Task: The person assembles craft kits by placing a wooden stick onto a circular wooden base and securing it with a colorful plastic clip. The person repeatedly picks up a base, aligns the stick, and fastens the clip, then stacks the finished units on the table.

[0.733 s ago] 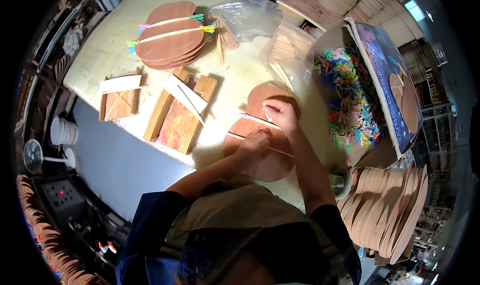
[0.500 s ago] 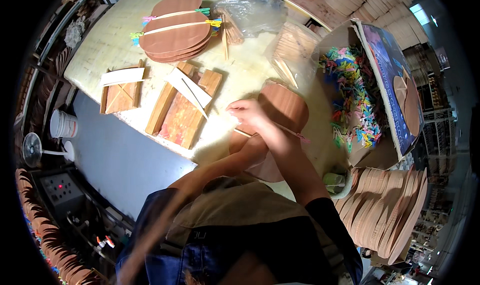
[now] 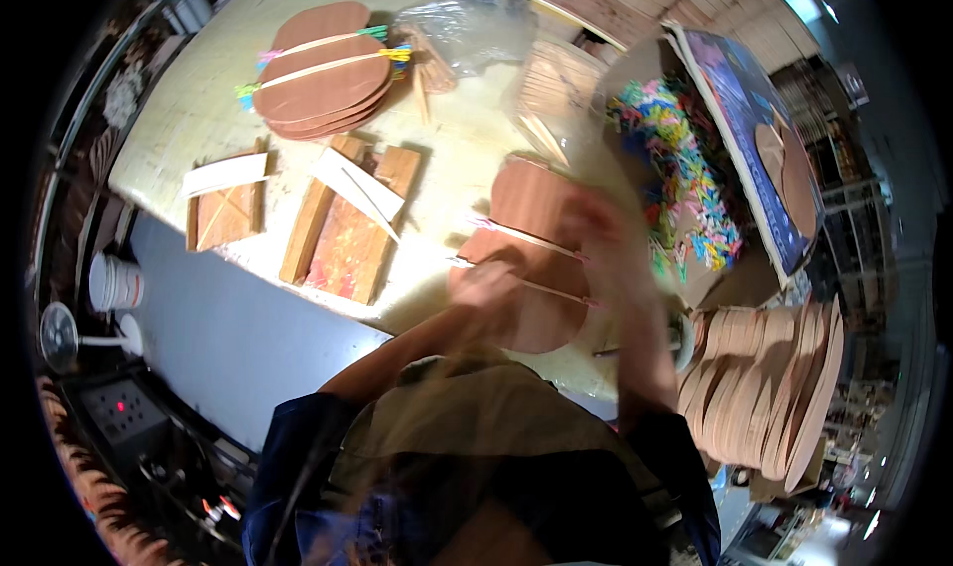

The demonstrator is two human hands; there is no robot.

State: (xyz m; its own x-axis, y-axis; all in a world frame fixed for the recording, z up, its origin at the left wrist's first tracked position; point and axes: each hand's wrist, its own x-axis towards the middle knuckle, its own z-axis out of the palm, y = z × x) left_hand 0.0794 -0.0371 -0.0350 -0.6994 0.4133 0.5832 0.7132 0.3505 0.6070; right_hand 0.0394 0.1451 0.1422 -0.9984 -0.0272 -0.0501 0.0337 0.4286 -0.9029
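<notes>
A waisted, brown wooden panel (image 3: pixel 536 199) lies on the table in front of me. Two thin pale strips cross it: the upper strip (image 3: pixel 531 236) has pink clips at both ends, and the lower strip (image 3: pixel 558 293) has a pink clip at its right end. My left hand (image 3: pixel 491 286) rests over the lower strip's left part, fingers curled around it. A small light-coloured clip (image 3: pixel 461 262) sticks out beside those fingers. Smeared by motion, my right hand (image 3: pixel 601 218) is above the panel's right edge; its fingers cannot be made out.
A cardboard box (image 3: pixel 730 149) of colourful clips stands to the right, above stacked wooden panels (image 3: pixel 759 377). Further left lie two wooden jigs (image 3: pixel 347 228) (image 3: pixel 226 204) with white pieces. At the back are clipped panels (image 3: pixel 323 79), a plastic bag (image 3: pixel 472 30) and bundled strips (image 3: pixel 556 79).
My crossed hands have come apart: the right hand has moved right, off the panel's left side. The upper strip's left pink clip now shows. My left hand has shifted slightly left.
</notes>
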